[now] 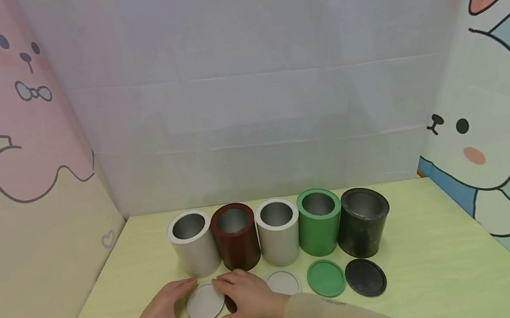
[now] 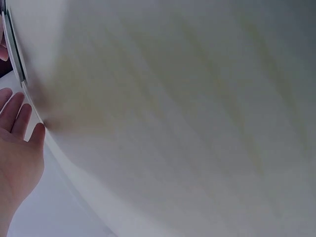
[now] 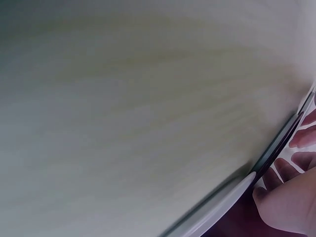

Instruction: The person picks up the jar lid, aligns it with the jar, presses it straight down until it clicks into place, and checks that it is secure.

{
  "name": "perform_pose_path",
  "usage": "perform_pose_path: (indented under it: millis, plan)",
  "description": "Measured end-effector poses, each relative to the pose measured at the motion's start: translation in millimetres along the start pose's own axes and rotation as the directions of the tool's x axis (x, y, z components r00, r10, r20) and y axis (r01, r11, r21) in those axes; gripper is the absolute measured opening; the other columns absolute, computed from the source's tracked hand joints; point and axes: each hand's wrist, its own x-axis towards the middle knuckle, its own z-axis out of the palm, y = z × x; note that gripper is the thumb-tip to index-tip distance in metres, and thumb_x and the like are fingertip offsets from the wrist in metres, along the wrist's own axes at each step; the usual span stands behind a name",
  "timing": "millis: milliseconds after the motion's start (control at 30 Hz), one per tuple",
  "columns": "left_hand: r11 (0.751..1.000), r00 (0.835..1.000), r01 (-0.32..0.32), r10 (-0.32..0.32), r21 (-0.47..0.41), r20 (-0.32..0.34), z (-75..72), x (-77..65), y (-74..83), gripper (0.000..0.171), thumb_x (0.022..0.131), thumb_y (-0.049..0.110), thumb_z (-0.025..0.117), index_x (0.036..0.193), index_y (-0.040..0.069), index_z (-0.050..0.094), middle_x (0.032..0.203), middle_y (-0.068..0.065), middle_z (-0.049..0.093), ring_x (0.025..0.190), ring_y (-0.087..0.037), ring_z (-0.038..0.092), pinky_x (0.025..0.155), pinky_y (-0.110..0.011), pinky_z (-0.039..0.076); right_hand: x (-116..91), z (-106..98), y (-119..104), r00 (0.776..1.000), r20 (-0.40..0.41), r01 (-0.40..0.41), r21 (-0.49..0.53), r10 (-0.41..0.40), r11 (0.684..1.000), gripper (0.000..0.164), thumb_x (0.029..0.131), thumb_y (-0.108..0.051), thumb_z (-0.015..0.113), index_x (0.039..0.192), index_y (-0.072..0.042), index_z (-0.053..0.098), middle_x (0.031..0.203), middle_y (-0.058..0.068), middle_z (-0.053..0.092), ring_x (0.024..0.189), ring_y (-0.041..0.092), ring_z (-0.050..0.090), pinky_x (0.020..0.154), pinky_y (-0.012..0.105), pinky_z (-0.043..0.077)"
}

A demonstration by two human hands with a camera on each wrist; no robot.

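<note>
A round white lid (image 1: 205,303) lies flat on the table between both hands. My left hand (image 1: 161,313) reaches around its left side, thumb and fingers spread apart, the fingertips close by its edge. Over a dark red lid (image 1: 230,304) arches my right hand (image 1: 247,297), covering most of that lid. Its fingertips overlap the white lid's right edge in the head view, while its thumb lies lower, near the table. In the right wrist view, the right hand (image 3: 286,197) appears beside the lids' rims. The left wrist view shows the left hand (image 2: 22,153) with fingers extended.
Behind the lids stands a row of open cans: white (image 1: 202,253), dark red (image 1: 241,247), white (image 1: 281,244), green (image 1: 320,232) and black (image 1: 362,234). To the right lie another white lid (image 1: 283,282), a green lid (image 1: 326,278) and a black lid (image 1: 365,277).
</note>
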Motion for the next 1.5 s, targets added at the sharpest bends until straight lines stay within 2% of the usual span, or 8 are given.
perform_pose_path:
  millis: [167, 667, 933, 1133, 1267, 1500]
  plan:
    - [1.0, 0.999, 0.009, -0.008, -0.018, 0.036, -2.4, -2.3, -1.9, 0.089, 0.066, 0.056, 0.087, 0.129, -0.002, 0.063, 0.127, -0.012, 0.062, 0.113, -0.034, 0.057, 0.092, -0.053, 0.047, 2.2, 0.2, -4.8, 1.0, -0.005, -0.001, -0.02, 0.001, 1.0, 0.078, 0.084, -0.059, 0.069, 0.147, -0.018, 0.049, 0.14, -0.005, 0.052, 0.128, 0.013, 0.045, 0.103, 0.028, 0.041]
    - [1.0, 0.998, 0.018, -0.017, -0.014, 0.056, -2.9, -4.6, -7.2, 0.084, 0.067, 0.053, 0.087, 0.128, -0.001, 0.064, 0.123, -0.01, 0.064, 0.111, -0.032, 0.058, 0.091, -0.051, 0.048, 5.9, 4.2, -8.1, 0.999, -0.041, 0.004, -0.105, -0.008, 0.994, 0.071, 0.085, -0.059, 0.069, 0.141, -0.017, 0.056, 0.136, -0.005, 0.057, 0.124, 0.011, 0.047, 0.101, 0.024, 0.042]
    - [0.999, 0.998, 0.033, -0.031, -0.027, 0.059, -4.8, -1.9, -2.7, 0.071, 0.069, 0.047, 0.088, 0.122, 0.003, 0.069, 0.118, -0.007, 0.066, 0.108, -0.03, 0.06, 0.09, -0.051, 0.049, 6.9, 4.9, -10.0, 0.999, -0.04, -0.002, -0.1, -0.002, 0.995, 0.064, 0.085, -0.056, 0.071, 0.134, -0.015, 0.062, 0.132, -0.005, 0.059, 0.123, 0.01, 0.049, 0.099, 0.023, 0.044]
    - [0.997, 0.995, 0.057, -0.053, -0.045, 0.088, -6.0, -1.1, 1.3, 0.068, 0.07, 0.046, 0.088, 0.119, 0.003, 0.071, 0.117, -0.005, 0.066, 0.107, -0.028, 0.06, 0.09, -0.048, 0.05, 5.5, 2.3, -10.6, 0.999, -0.047, 0.006, -0.077, -0.01, 0.997, 0.056, 0.085, -0.052, 0.074, 0.127, -0.016, 0.065, 0.127, -0.005, 0.061, 0.12, 0.01, 0.051, 0.096, 0.021, 0.045]
    - [0.997, 0.996, 0.054, -0.05, -0.053, 0.068, -6.5, -0.6, 5.1, 0.067, 0.07, 0.046, 0.088, 0.118, 0.003, 0.072, 0.117, -0.004, 0.065, 0.107, -0.025, 0.06, 0.089, -0.046, 0.051, 3.5, 1.2, -8.0, 0.998, -0.067, 0.013, -0.05, -0.017, 0.999, 0.055, 0.085, -0.052, 0.074, 0.126, -0.017, 0.066, 0.126, -0.006, 0.061, 0.119, 0.01, 0.051, 0.094, 0.02, 0.046]
    - [0.997, 0.999, 0.04, -0.041, -0.07, -0.019, -7.3, 3.5, 11.8, 0.062, 0.066, 0.04, 0.092, 0.113, 0.004, 0.074, 0.113, -0.001, 0.066, 0.103, -0.021, 0.062, 0.086, -0.043, 0.053, -2.8, -3.7, -2.4, 0.995, -0.101, -0.006, 0.044, 0.011, 0.999, 0.057, 0.087, -0.05, 0.073, 0.131, -0.015, 0.065, 0.129, -0.004, 0.061, 0.12, 0.012, 0.052, 0.096, 0.022, 0.045]
